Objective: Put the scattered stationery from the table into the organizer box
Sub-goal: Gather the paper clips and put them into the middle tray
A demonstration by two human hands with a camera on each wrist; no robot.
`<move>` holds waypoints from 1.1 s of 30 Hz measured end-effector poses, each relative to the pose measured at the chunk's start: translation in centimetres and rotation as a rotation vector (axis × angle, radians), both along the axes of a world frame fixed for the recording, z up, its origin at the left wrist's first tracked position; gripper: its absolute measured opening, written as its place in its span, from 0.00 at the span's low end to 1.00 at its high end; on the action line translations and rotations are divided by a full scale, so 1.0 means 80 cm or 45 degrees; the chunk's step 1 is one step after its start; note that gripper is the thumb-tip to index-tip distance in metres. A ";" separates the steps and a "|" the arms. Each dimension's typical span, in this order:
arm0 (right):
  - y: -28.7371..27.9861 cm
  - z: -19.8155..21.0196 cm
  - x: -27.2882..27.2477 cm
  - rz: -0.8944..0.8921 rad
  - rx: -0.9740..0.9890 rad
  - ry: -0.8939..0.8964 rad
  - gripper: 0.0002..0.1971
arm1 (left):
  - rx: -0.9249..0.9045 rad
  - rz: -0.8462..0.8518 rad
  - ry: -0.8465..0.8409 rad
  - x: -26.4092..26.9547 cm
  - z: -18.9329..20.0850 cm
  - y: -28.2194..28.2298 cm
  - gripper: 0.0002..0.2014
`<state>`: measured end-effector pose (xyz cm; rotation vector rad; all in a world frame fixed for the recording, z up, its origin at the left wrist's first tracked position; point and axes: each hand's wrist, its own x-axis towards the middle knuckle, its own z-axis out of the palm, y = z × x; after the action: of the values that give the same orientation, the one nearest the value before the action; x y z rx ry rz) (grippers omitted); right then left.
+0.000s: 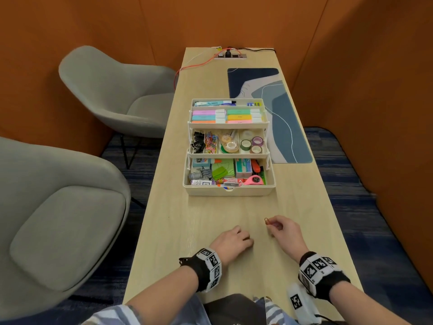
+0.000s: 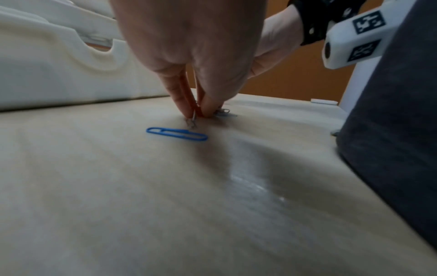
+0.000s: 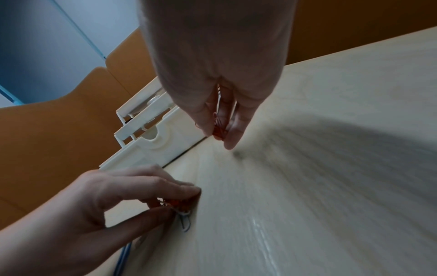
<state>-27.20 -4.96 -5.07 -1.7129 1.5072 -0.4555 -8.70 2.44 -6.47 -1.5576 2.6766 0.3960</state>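
The last scattered stationery is a few paper clips on the near end of the tabletop (image 1: 210, 207), close to the person and well short of the organizer box (image 1: 228, 191), which stands open farther up the middle with its tiers stepped back. An orange paper clip (image 1: 267, 221) is pinched between the thumb and fingertips of the right hand (image 1: 284, 231), lifted just off the wood, its free loop pointing toward the box; the right wrist view shows the fingers closed round something red-orange. The left hand (image 1: 230, 242) sits knuckles-up on the tabletop beside it, fingertips pressed together on a small silver clip (image 2: 192, 121). A blue paper clip (image 2: 176, 133) lies flat just in front of those fingertips, apart from them, its long axis running across the left wrist view, roughly along the box's front wall; a further clip seems to lie just behind the fingertips, too blurred to be sure. From both hands the box lies straight ahead, and the tier with the coloured clips (image 1: 210, 141) is the middle one, at its left side. The left hand is likely the nearer to that compartment and to the blue clip, so that clip probably falls to it once its present pinch is secure.
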 end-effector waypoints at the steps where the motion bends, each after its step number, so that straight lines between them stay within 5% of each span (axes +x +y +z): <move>1: 0.000 0.000 -0.001 -0.002 0.000 0.002 0.05 | -0.024 -0.028 -0.021 0.001 0.000 0.001 0.16; 3: 0.001 0.000 -0.004 -0.005 0.007 0.000 0.06 | 0.020 -0.077 -0.150 0.003 0.002 0.003 0.09; 5: 0.002 0.000 -0.004 -0.004 0.012 0.005 0.07 | 0.007 -0.005 -0.185 0.002 0.005 0.001 0.14; 10: 0.002 0.002 0.003 0.007 0.025 -0.008 0.07 | 0.163 0.226 0.067 -0.002 0.018 -0.010 0.14; 19: -0.014 0.018 0.043 0.034 0.116 -0.171 0.07 | 0.428 1.112 1.092 0.062 0.048 -0.021 0.05; 24: -0.014 0.021 0.060 0.049 0.179 -0.242 0.11 | 0.299 1.289 1.578 0.103 0.122 -0.071 0.07; 28: -0.009 0.029 0.068 0.019 0.187 -0.330 0.12 | 0.094 1.391 1.647 0.130 0.169 -0.142 0.08; 33: -0.005 0.037 0.069 -0.004 0.186 -0.375 0.11 | -0.026 1.587 1.410 0.146 0.170 -0.218 0.05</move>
<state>-21.71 -5.38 -2.15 -1.4599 1.2971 -0.5589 2.95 -14.98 7.12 -3.5714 1.4621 1.5672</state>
